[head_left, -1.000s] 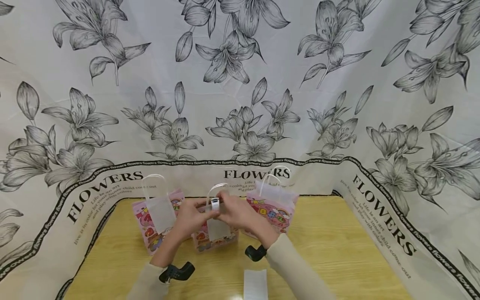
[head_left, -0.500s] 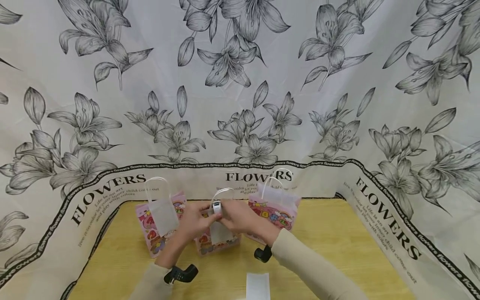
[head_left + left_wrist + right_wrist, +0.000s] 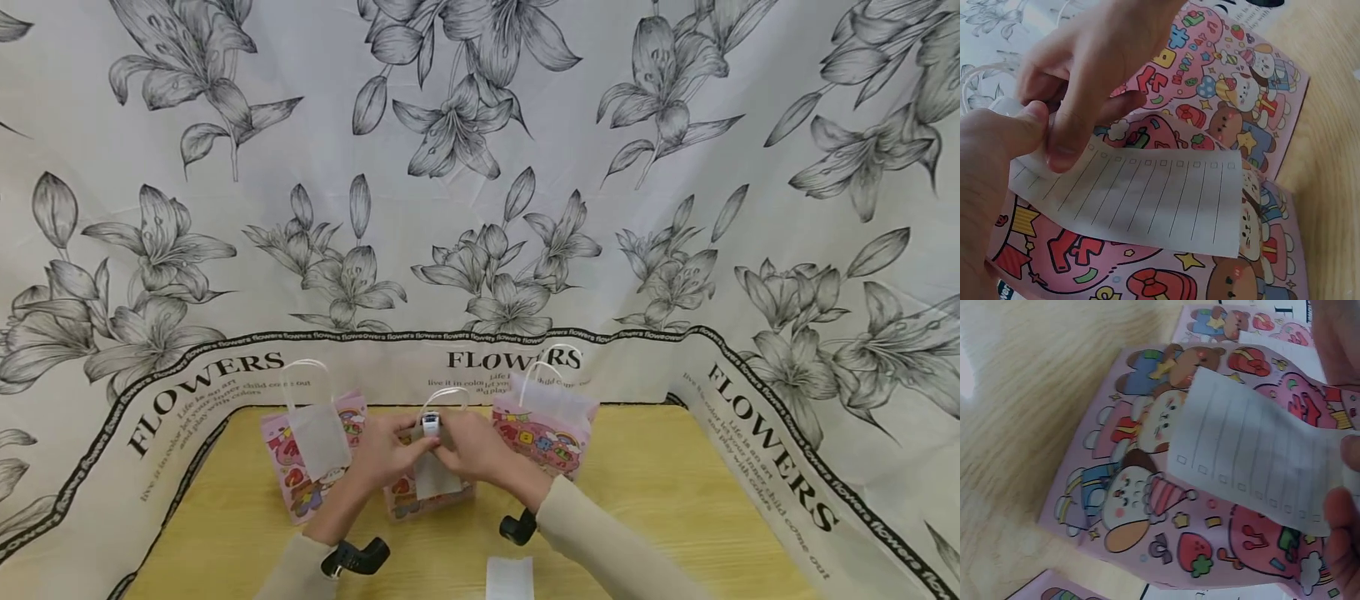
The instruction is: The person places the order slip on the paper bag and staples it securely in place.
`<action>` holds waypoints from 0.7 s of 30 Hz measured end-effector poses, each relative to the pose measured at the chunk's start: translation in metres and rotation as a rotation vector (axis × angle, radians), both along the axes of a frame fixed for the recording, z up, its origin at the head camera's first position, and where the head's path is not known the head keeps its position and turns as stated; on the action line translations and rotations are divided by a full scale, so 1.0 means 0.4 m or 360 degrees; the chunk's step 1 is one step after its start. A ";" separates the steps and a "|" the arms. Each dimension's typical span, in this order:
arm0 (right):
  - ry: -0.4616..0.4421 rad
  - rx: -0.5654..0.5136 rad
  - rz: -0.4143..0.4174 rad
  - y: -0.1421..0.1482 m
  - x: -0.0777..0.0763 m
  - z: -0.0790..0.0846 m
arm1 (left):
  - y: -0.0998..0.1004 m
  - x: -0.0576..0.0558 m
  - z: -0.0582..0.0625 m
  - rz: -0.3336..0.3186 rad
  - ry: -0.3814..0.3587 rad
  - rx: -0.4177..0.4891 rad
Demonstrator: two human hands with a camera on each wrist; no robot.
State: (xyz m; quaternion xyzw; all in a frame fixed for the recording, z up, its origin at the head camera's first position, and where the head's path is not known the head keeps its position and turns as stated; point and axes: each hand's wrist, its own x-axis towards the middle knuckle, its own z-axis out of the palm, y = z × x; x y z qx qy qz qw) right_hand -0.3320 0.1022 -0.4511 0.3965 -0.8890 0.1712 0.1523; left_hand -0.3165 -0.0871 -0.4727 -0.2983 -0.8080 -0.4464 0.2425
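Both hands meet at the top edge of the middle pink cartoon gift bag [image 3: 401, 498]. Between their thumbs is a small white stapler [image 3: 431, 423] with a metallic end. My left hand [image 3: 386, 446] grips it from the left, its thumb on the white body. My right hand [image 3: 476, 442] holds it from the other side; in the left wrist view the right thumb [image 3: 1066, 140] presses beside it onto a white lined slip with checkboxes [image 3: 1166, 194]. The slip hangs over the bag's front, its upper end hidden under the fingers. A white handle [image 3: 444, 392] arches behind.
A similar bag [image 3: 296, 475] with a white slip stands to the left. Another pink bag [image 3: 543, 429] stands to the right. A white slip [image 3: 509, 578] lies at the front of the wooden table [image 3: 652, 517]. Flower-printed cloth [image 3: 645, 367] surrounds the table's back and sides.
The head view has shifted slightly. Both hands stay at the middle bag's top edge, still holding the stapler; the bags stand where they were.
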 end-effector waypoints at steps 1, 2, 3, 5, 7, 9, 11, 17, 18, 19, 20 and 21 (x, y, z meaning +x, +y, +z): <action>-0.0040 0.0031 -0.0001 -0.005 0.004 0.000 | -0.005 0.004 -0.003 0.0018 -0.0030 -0.0004; -0.0078 0.0055 -0.0007 -0.009 0.006 0.002 | -0.011 0.008 -0.004 0.0027 -0.0062 -0.0002; -0.0118 0.0069 -0.0028 -0.013 0.009 0.006 | -0.015 0.010 -0.004 0.0033 -0.0091 -0.0011; -0.0176 0.0079 -0.0077 -0.017 0.013 0.014 | -0.022 0.013 0.003 0.0015 -0.0145 -0.0028; -0.0229 0.0049 -0.0096 -0.017 0.016 0.021 | -0.029 0.014 0.011 -0.0005 -0.0180 -0.0069; -0.0247 -0.0017 -0.0075 -0.015 0.018 0.024 | -0.037 0.016 0.019 -0.0033 -0.0216 -0.0108; -0.0235 -0.0113 -0.0017 -0.012 0.020 0.027 | -0.045 0.016 0.024 -0.0070 -0.0273 -0.0119; -0.0098 -0.0344 0.0095 0.006 0.031 0.045 | -0.056 0.008 0.035 -0.0178 -0.0397 -0.0027; -0.0086 -0.0362 0.0098 0.010 0.034 0.050 | -0.056 0.006 0.037 -0.0172 -0.0387 -0.0030; -0.0082 -0.0383 0.0098 0.015 0.038 0.054 | -0.057 0.004 0.037 -0.0167 -0.0383 -0.0033; -0.0081 -0.0403 0.0099 0.020 0.042 0.058 | -0.057 0.001 0.038 -0.0161 -0.0392 -0.0037; -0.0078 -0.0417 0.0089 0.026 0.048 0.061 | -0.057 -0.002 0.038 -0.0144 -0.0381 -0.0059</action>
